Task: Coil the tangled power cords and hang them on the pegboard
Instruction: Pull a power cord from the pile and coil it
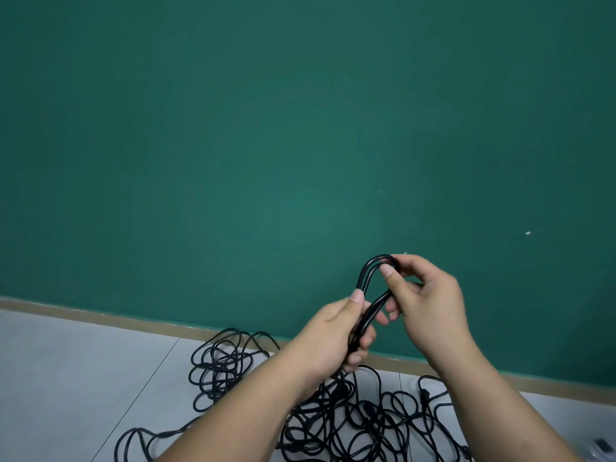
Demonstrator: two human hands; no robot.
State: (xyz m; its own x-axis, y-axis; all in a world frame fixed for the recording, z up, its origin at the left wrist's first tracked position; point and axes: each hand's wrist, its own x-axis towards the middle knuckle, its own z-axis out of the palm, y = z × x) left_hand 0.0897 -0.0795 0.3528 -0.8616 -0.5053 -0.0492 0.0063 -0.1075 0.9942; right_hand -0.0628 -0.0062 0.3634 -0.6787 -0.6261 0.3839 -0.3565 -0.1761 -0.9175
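Low and right of the frame's centre, the left hand (333,338) curls its fingers tight round the gathered strands of a black cord loop (366,273). The right hand (430,305) pinches the loop's top bend between thumb and fingers. Both are above the tangled cords (350,425) on the floor (83,378) beside the green wall (300,128).

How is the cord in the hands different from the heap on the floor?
The held cord is folded into neat parallel loops; the floor heap is a loose tangle. The held cord is raised before the green wall, held by the left hand and right hand; the floor heap lies on grey tiles. Both are black cable.
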